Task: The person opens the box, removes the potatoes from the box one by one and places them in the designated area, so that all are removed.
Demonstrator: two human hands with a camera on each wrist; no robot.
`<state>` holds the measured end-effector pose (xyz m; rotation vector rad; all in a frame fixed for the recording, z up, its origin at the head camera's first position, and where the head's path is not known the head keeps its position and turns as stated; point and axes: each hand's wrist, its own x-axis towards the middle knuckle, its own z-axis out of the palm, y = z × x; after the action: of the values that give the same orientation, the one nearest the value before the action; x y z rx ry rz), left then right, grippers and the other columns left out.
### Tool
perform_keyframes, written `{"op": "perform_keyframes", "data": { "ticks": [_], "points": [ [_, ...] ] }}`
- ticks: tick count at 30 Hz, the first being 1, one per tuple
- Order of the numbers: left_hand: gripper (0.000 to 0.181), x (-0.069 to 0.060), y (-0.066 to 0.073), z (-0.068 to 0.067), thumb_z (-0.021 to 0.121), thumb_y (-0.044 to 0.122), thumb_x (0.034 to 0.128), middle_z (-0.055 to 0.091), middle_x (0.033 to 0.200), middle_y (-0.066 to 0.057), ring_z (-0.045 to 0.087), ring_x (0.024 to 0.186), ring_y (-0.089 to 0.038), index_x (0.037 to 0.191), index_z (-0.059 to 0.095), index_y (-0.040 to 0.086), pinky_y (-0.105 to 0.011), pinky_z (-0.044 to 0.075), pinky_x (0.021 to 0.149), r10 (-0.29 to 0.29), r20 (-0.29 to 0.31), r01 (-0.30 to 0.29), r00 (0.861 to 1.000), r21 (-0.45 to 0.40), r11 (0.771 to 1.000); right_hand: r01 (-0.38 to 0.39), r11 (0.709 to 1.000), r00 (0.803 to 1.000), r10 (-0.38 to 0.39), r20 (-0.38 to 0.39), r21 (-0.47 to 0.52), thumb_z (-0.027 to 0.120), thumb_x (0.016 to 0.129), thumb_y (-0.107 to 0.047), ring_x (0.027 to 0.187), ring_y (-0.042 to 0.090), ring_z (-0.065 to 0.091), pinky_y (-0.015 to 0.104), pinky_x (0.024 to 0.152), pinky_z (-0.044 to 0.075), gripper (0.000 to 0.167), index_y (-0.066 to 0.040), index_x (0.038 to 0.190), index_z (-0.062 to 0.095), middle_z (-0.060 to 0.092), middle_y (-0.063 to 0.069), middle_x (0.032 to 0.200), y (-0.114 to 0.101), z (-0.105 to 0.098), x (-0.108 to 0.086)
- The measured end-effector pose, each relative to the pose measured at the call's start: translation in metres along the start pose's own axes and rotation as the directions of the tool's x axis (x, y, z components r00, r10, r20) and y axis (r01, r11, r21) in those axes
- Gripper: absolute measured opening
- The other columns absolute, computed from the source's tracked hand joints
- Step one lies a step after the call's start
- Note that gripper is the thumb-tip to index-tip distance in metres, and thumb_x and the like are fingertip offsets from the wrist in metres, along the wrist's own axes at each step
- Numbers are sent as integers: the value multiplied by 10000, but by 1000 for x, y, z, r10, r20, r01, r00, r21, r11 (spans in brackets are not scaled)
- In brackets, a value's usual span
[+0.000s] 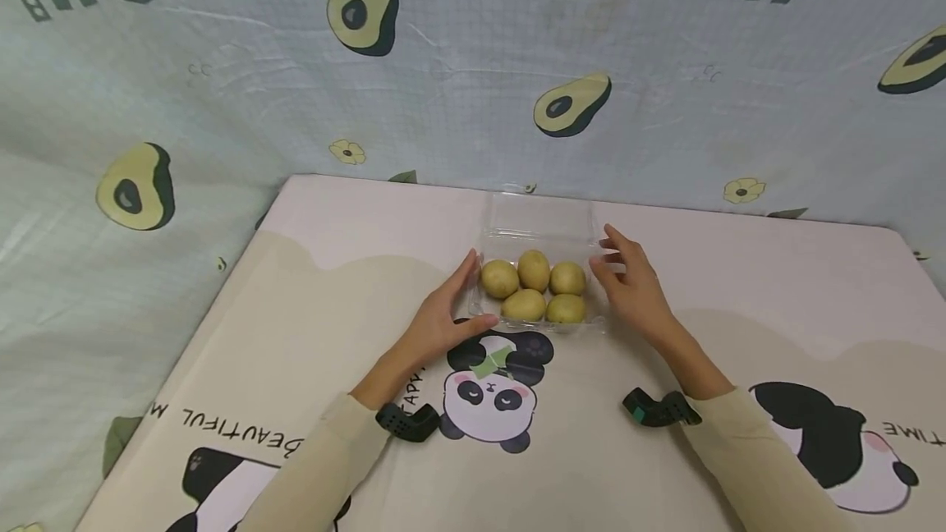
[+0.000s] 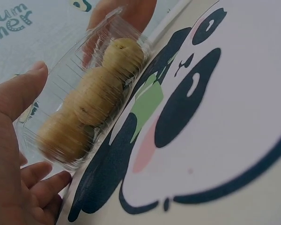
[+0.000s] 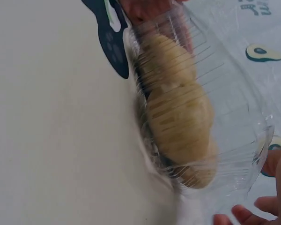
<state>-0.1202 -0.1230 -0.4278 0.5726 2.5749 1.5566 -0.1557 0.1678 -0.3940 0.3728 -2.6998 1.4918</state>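
Several yellow-brown potatoes [image 1: 524, 305] lie inside a clear plastic box [image 1: 595, 320] whose lid [image 1: 539, 214] stands raised at the back. At the box's left side is my left hand [image 1: 436, 318], its fingers stretched along the wall and the thumb across the front corner. My right hand [image 1: 637, 290] is at the right side with fingers spread and slightly bent, close to the lid and wall. Whether its fingertips touch the plastic cannot be told. In the left wrist view, the potatoes [image 2: 98, 96] show through the ribbed wall, beside my left thumb [image 2: 25, 89].
The box stands near the table's back edge on a pale cloth [image 1: 355, 294] with panda prints [image 1: 489, 405]. Behind hangs a curtain [image 1: 458, 105] printed with avocados. Each wrist wears a black camera strap [image 1: 408, 423].
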Motion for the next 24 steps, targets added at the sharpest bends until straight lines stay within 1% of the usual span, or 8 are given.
{"op": "perform_keyframes", "data": {
  "ticks": [2,5,8,11,13,17,21,24],
  "points": [
    [1051,0,0,0,600,693,788,223,1561,-12,200,1423,-169,1552,97,175,-432,157,1142,1,3,-1,1000,-1,1000,23,1000,998,-23,-66,5,501,1005,-175,1141,307,482,394,940,424,546,-18,1485,294,452,191,1331,-3,0,-2],
    [1049,0,1,-1,600,694,788,218,1563,-7,200,1423,-168,1552,100,177,-427,159,1142,3,7,-3,1000,-6,1000,85,996,984,-84,-159,4,520,995,-145,1071,229,503,242,848,420,493,-52,1457,373,516,153,1291,-8,-2,-3],
    [1049,0,1,-1,609,684,789,223,1562,-13,209,1421,-172,1551,103,170,-426,161,1142,7,3,-7,1000,-13,1000,160,987,969,-157,-193,2,548,980,-120,1037,189,505,165,802,407,473,-78,1434,423,548,131,1272,-16,-3,-2],
    [1054,0,2,-1,612,683,787,224,1561,-18,215,1419,-176,1551,104,165,-424,158,1143,10,0,-10,1000,-17,1000,234,972,954,-229,-193,1,572,961,-82,1020,169,515,154,802,417,467,-88,1414,457,561,127,1253,-25,-3,1],
    [1058,1,2,-2,608,689,785,229,1559,-21,217,1419,-177,1551,103,161,-425,156,1143,11,1,-11,1000,-15,1000,280,960,942,-274,-195,5,576,946,-32,1006,145,522,153,799,424,450,-42,1386,481,569,149,1223,-39,-3,1],
    [1066,1,2,-2,601,700,782,239,1555,-26,216,1419,-174,1551,97,161,-425,155,1144,11,1,-11,1000,-12,1000,352,935,922,-340,-184,34,589,917,33,1002,156,544,166,802,443,456,-24,1361,503,574,140,1204,-47,1,4],
    [1077,1,2,-2,592,714,776,230,1557,-26,213,1419,-171,1550,92,158,-422,148,1145,10,3,-10,1000,-10,1000,371,928,924,-366,-114,26,622,918,-36,1027,197,557,190,806,461,505,-129,1395,487,551,72,1268,-41,7,10],
    [1086,0,2,-2,586,723,773,227,1556,-23,209,1419,-166,1549,91,147,-418,142,1146,11,3,-11,1000,-8,1000,380,925,924,-379,-51,4,644,915,-96,1034,188,556,226,793,484,512,-150,1398,484,532,44,1303,-43,12,12]
  ]
}}
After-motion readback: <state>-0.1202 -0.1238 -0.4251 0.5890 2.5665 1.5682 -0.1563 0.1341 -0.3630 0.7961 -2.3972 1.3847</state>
